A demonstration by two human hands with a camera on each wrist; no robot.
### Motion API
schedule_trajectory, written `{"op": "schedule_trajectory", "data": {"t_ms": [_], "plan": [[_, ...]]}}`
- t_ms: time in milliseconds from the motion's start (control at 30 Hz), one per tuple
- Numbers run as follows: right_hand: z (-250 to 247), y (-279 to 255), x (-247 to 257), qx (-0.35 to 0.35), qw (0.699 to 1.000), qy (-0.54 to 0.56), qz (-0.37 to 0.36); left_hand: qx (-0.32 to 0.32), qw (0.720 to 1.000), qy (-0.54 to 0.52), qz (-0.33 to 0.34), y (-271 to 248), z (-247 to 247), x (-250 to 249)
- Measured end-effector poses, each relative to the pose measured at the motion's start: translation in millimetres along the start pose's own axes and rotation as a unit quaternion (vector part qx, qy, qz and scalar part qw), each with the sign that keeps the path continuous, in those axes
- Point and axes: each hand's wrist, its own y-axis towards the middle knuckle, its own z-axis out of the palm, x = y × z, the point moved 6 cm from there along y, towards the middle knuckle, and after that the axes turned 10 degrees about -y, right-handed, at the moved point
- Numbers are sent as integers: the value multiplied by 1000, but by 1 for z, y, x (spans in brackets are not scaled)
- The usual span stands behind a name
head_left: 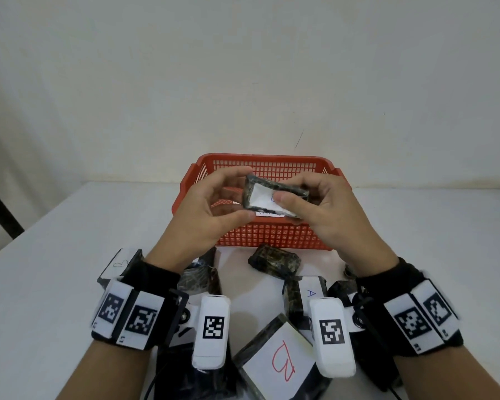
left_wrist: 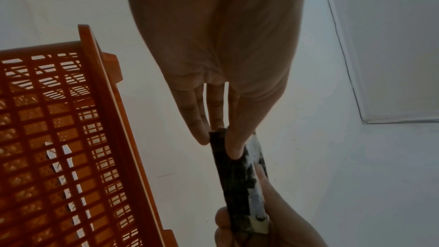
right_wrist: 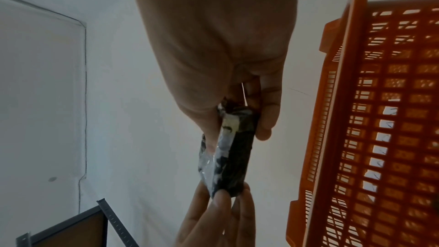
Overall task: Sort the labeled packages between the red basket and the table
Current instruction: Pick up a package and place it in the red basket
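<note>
Above the red basket (head_left: 272, 238) I hold a small dark wrapped package (head_left: 260, 194) with both hands. My left hand (head_left: 243, 193) pinches its left end between thumb and fingers. Its right end is gripped by my right hand (head_left: 292, 194), and that thumb covers most of a blue letter on the white label. In the left wrist view the left hand (left_wrist: 218, 144) pinches the package (left_wrist: 237, 179) end-on, beside the basket (left_wrist: 106, 119). From the right wrist, the right hand (right_wrist: 237, 134) grips the package (right_wrist: 237, 157) near the basket (right_wrist: 332, 100).
Several wrapped packages lie on the white table before the basket: one labelled B in red (head_left: 280, 362), one labelled A (head_left: 309, 293), a plain dark one (head_left: 274, 262), another B (head_left: 119, 264). A white label (head_left: 269, 214) shows inside the basket. A wall stands close behind.
</note>
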Motion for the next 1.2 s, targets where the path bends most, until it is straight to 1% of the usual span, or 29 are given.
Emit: {"op": "schedule_trajectory", "data": {"t_ms": [67,200,333,467,533,600,767,867,1000,1100,1200], "plan": [[3,-1,-3,17,999,23,27,-7,1000,4,16,0,-1,-2],[7,-1,-8,46,997,-26,48,-7,998,10,64,-1,2,-11],[13,-4,-6,109,989,65,78,11,995,34,94,-2,10,-17],[20,-4,-7,137,984,67,89,30,990,57,126,-4,22,-21],[26,-6,-8,150,981,71,101,38,990,53,128,-5,25,-21],[29,-7,-6,147,979,93,104,46,989,58,132,-5,28,-22],[25,-4,-4,85,984,138,76,57,987,78,131,-5,28,-22],[22,-4,-3,72,985,146,55,62,984,113,125,-4,27,-17],[22,-4,-3,99,980,164,56,60,986,106,115,-2,20,-12],[27,-5,-6,136,970,180,86,50,983,134,119,-2,16,-12],[27,-5,-8,138,971,166,102,32,983,146,104,-3,11,-8]]}}
